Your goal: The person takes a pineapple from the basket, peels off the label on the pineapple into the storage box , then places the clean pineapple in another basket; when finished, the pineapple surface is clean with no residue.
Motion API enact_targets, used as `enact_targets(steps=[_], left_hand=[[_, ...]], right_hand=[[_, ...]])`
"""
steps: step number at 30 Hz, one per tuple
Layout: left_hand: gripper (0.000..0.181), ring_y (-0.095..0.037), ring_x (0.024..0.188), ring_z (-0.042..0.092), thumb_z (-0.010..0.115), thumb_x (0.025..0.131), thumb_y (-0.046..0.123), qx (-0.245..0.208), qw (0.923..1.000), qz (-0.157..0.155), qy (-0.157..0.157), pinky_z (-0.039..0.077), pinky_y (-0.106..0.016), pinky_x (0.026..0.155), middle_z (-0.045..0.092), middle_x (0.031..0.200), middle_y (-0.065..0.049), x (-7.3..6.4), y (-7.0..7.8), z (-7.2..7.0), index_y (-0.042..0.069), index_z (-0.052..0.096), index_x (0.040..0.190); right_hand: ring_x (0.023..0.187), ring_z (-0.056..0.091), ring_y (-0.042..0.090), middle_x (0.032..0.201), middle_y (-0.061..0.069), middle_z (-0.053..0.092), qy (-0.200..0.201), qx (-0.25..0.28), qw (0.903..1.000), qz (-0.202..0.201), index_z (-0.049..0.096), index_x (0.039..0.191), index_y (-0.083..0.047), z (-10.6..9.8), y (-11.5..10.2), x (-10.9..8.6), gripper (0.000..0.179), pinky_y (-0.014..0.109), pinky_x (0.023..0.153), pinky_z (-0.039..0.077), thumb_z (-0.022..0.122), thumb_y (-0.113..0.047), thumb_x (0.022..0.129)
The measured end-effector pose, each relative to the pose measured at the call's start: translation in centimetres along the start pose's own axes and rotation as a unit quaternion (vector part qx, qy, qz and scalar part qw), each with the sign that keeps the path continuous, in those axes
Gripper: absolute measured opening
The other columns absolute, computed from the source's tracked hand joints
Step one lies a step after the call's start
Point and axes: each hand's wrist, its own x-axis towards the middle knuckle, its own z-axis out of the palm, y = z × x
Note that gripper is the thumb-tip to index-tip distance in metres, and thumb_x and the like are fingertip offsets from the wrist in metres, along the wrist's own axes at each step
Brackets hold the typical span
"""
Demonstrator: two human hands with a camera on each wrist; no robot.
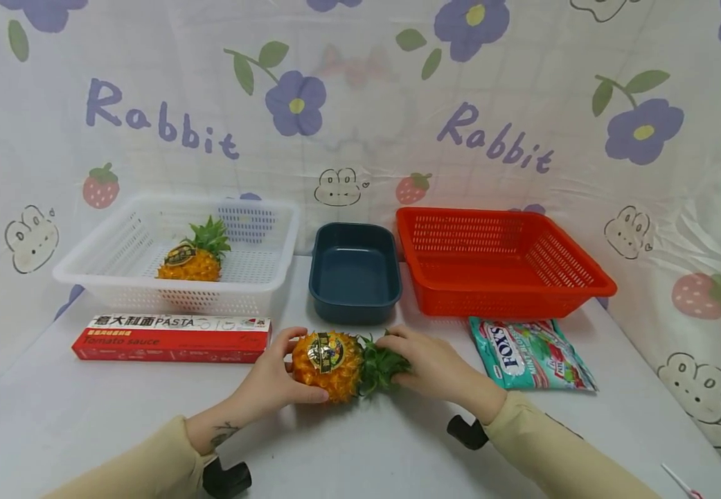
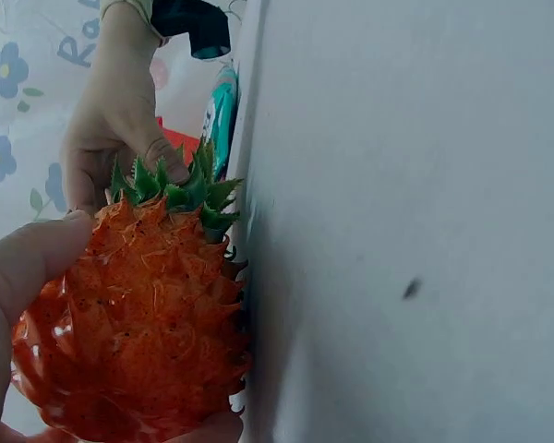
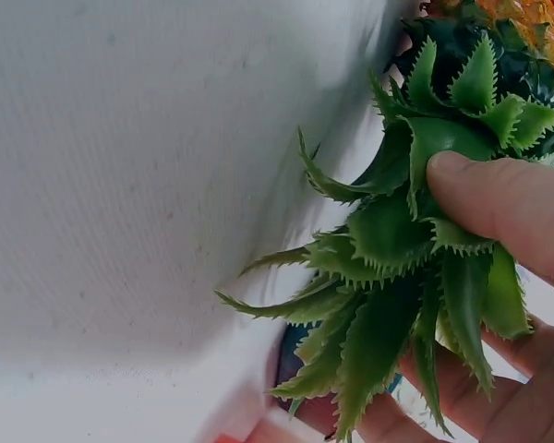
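An orange pineapple (image 1: 327, 374) with a black and gold label lies on its side near the middle of the white table, its green leaves (image 1: 377, 366) pointing right. My left hand (image 1: 279, 374) grips its body from the left, thumb in front and fingers behind. On the other end, my right hand (image 1: 429, 364) holds the leafy crown; the right wrist view shows the thumb (image 3: 499, 198) pressed on the leaves and the fingers curled behind them. The left wrist view shows the spiky pineapple body (image 2: 148, 314) close up, with the right hand (image 2: 111, 120) beyond at the crown.
Behind stand a white basket (image 1: 260, 294) with another pineapple (image 1: 192, 260) in it, a dark blue bin (image 1: 354, 312) and a red basket (image 1: 460, 298). A pasta box (image 1: 173, 339) lies at left, a teal candy bag (image 1: 531, 353) at right.
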Motion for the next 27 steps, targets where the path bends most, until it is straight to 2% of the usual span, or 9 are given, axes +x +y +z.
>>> enact_targets(steps=[5, 13, 22, 24, 27], left_hand=[[0.089, -0.025, 0.096, 0.058, 0.086, 0.061, 0.013, -0.007, 0.9999, 0.013, 0.002, 0.052, -0.038, 0.083, 0.047, 0.129, -0.017, 1.0, 0.0, 0.0, 0.01, 0.037, 0.135], [0.087, -0.027, 0.097, 0.058, 0.082, 0.065, 0.008, -0.015, 0.9994, 0.031, -0.008, 0.052, -0.038, 0.083, 0.045, 0.131, -0.019, 2.5, -0.1, -0.1, 0.008, 0.034, 0.138], [0.089, -0.029, 0.098, 0.058, 0.08, 0.066, 0.004, -0.04, 0.9989, 0.023, -0.004, 0.053, -0.038, 0.083, 0.042, 0.134, -0.02, 3.6, -0.2, 0.1, 0.009, 0.031, 0.141], [0.089, -0.03, 0.098, 0.058, 0.079, 0.067, 0.004, -0.039, 0.9989, 0.024, -0.002, 0.053, -0.038, 0.082, 0.042, 0.134, -0.02, 3.7, -0.2, 0.1, 0.009, 0.031, 0.141], [0.089, -0.031, 0.099, 0.058, 0.079, 0.066, 0.004, -0.035, 0.999, 0.028, 0.004, 0.053, -0.038, 0.082, 0.042, 0.133, -0.02, 3.7, -0.2, 0.2, 0.01, 0.031, 0.14]], right_hand=[[0.092, 0.06, 0.018, 0.114, 0.006, 0.056, 0.01, -0.001, 0.9999, 0.007, 0.058, 0.119, -0.013, 0.1, 0.5, 0.4, 0.051, 0.034, 0.072, 0.053, 0.078, -0.016, 0.073], [0.094, 0.06, 0.019, 0.113, 0.007, 0.056, 0.01, 0.007, 0.9993, 0.034, 0.058, 0.12, -0.013, 0.1, 1.2, 1.0, 0.051, 0.036, 0.079, 0.053, 0.078, -0.016, 0.073], [0.096, 0.059, 0.02, 0.117, 0.008, 0.055, 0.008, 0.001, 0.9979, 0.064, 0.058, 0.12, -0.014, 0.2, 1.6, 1.3, 0.051, 0.037, 0.08, 0.053, 0.078, -0.017, 0.073], [0.098, 0.059, 0.02, 0.119, 0.008, 0.055, 0.002, 0.008, 0.9976, 0.068, 0.057, 0.121, -0.014, 0.1, 1.7, 1.4, 0.051, 0.038, 0.081, 0.052, 0.078, -0.017, 0.074], [0.104, 0.056, 0.023, 0.124, 0.009, 0.053, -0.028, 0.026, 0.9965, 0.074, 0.054, 0.126, -0.014, -0.5, 1.8, 1.4, 0.056, 0.039, 0.082, 0.052, 0.076, -0.017, 0.075]])
